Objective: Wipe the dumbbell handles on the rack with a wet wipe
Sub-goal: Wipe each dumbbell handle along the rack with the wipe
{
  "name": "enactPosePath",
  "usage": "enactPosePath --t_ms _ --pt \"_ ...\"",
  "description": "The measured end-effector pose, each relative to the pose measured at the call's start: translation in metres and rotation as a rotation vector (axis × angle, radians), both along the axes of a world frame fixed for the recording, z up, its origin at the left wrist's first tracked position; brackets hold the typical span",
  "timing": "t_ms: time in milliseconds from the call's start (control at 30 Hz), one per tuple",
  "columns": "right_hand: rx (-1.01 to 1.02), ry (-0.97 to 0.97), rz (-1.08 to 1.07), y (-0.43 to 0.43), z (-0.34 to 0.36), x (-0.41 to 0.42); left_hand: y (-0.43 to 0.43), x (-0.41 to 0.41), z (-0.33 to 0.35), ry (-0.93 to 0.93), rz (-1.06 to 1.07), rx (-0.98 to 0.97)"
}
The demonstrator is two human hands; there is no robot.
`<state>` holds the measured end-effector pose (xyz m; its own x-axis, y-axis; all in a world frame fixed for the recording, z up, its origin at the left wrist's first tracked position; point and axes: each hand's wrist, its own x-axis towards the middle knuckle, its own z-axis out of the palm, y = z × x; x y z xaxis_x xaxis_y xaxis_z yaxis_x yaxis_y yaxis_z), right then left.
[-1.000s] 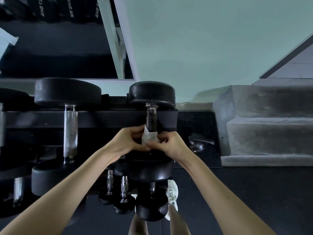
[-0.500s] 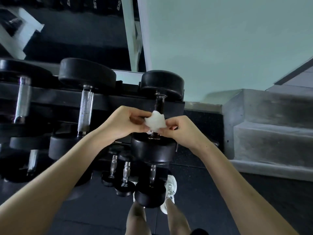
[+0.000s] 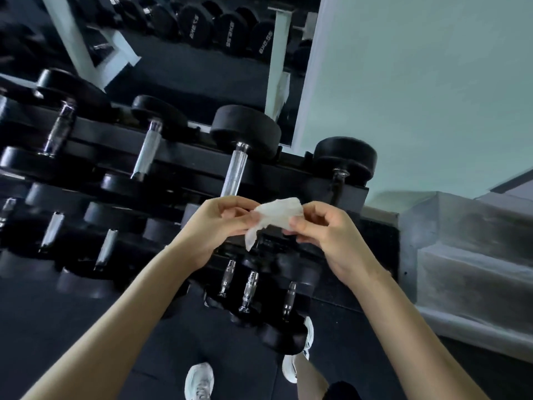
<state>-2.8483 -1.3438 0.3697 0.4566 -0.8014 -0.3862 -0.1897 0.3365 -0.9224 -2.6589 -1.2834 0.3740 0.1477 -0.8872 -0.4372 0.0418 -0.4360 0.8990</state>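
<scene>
A crumpled white wet wipe point(image 3: 274, 217) hangs in the air in front of the black dumbbell rack point(image 3: 184, 157). My left hand point(image 3: 213, 226) pinches its left edge and my right hand point(image 3: 326, 235) pinches its right edge. The wipe touches no handle. On the top shelf, a dumbbell with a bright knurled handle point(image 3: 236, 171) lies just above my left hand. The rightmost dumbbell's dark handle point(image 3: 337, 187) lies above my right hand. More chrome handles point(image 3: 145, 154) run off to the left.
Small dumbbells point(image 3: 249, 290) sit on the lowest shelf under my hands. A mirror point(image 3: 178, 47) behind the rack reflects more weights. Grey concrete steps point(image 3: 473, 255) stand at the right. My white shoes point(image 3: 199, 381) are on the dark floor.
The wipe came off the rightmost dumbbell's handle and is now held up between both hands. The view swung left, bringing more of the rack into sight.
</scene>
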Motion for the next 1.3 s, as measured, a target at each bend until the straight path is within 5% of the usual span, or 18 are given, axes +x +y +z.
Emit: enactPosePath --t_ms 367,900,1300 --pt "0.252 -0.073 -0.524 0.136 -0.054 0.021 0.086 0.01 -0.063 0.061 -0.137 0.057" --pt "0.323 0.127 -0.562 0.135 -0.196 -0.072 0.071 -0.092 -0.218 0.048 -0.121 0.229" --pt "0.163 0.135 -0.609 0.101 -0.378 -0.097 0.026 -0.109 -0.378 -0.218 -0.208 -0.045"
